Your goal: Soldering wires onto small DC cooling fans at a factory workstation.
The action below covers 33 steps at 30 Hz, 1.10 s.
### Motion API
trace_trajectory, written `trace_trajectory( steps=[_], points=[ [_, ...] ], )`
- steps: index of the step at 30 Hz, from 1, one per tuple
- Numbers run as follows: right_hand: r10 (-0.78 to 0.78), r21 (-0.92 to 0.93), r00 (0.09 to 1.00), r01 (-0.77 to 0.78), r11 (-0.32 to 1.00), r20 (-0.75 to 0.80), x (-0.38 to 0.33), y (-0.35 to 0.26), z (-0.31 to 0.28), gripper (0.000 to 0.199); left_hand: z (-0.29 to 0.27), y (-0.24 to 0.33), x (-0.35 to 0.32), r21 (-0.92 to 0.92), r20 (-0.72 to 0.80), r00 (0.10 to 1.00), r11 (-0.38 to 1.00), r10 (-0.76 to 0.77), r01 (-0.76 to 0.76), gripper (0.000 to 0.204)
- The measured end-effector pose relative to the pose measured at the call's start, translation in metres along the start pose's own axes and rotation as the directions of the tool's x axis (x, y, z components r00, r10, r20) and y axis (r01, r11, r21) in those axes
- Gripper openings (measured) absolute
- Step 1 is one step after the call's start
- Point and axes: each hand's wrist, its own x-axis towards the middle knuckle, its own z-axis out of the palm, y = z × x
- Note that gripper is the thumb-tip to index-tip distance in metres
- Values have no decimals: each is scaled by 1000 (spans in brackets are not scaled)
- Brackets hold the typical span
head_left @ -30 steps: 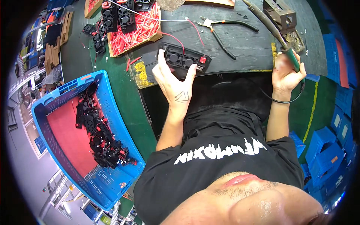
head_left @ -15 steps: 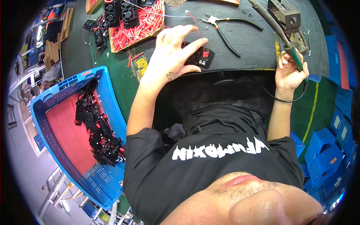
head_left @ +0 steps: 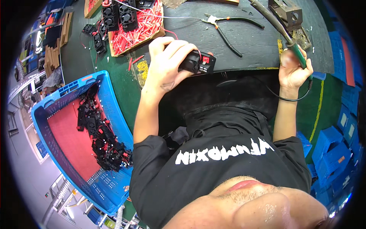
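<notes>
L hand (head_left: 167, 63) is clamped over a small black fan unit (head_left: 198, 62) w/ a red tag, fingers wrapped across its top, holding it at the near edge of the dark bench mat (head_left: 251, 42), right above the person's lap. R hand (head_left: 292, 70) is closed round the green grip of a soldering iron (head_left: 284, 30), tip end pointing up and away toward a metal stand (head_left: 286, 13); its black cord (head_left: 289, 97) loops down under the wrist. Hands are well apart, one thing each. Pliers (head_left: 228, 28) lie open on the mat between them, further back. A tray of red wire bits (head_left: 141, 26) w/ more black fans sits back-left; a blue crate (head_left: 65, 126) w/ a pile of fans and red leads is down at the person's left. Risks, as I judge: fan sits half off the mat edge, so a loose grip could drop it into the lap. Iron's hot end is near the stand and the bare forearm isn't far, so a careless swing could burn skin or the cord. The thin red lead by the fan could snag on the fingers.
</notes>
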Motion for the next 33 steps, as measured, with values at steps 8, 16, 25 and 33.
trace_trajectory(
  steps=[8, 16, 25, 33],
  points=[
    [-54, 36, 998, 56, 998, -43, -3, 2, 3, 55, -3, 2, 80, -4, -172, 985, 999, 30, -32, 50],
    [-76, 52, 995, 80, 995, -66, -3, 6, 10, 53, 39, -1, 148, -55, -127, 991, 997, 37, -45, 55],
    [-50, 44, 999, 51, 998, -14, -3, 2, 7, 53, 53, 2, 139, -92, -244, 969, 994, 35, -59, 69],
    [-55, 60, 998, 57, 997, -36, -4, 1, 3, 53, 34, 5, 128, 47, -428, 897, 994, 113, -103, 40]
  ],
)
